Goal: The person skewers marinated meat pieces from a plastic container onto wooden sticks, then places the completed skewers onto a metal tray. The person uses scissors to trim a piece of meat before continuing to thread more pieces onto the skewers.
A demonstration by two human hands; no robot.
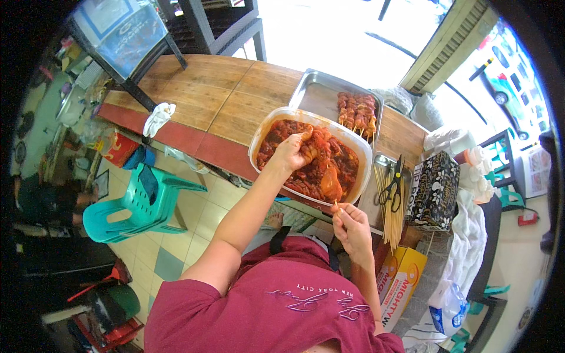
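Observation:
A white plastic tub (269,117) of marinated meat (287,128) in red sauce stands in front of me. Inside its rim, my left hand (295,152) grips a strip of the meat. My right hand (353,229) pinches a bamboo skewer (336,204) at the tub's near edge; its short visible part points at a meat piece (330,183) hanging over that side. How far the skewer runs into the meat is hidden. Behind the tub, several finished meat skewers (356,110) lie side by side at the right of a metal tray (315,88).
Black-handled scissors (392,189) rest across loose bamboo skewers (390,225) on a small metal tray (408,174). A patterned tip box (435,189) and a yellow carton (401,276) stand at right. White gloves (159,119) hang at the wooden table's (185,88) left edge, near stacked green chairs (137,203).

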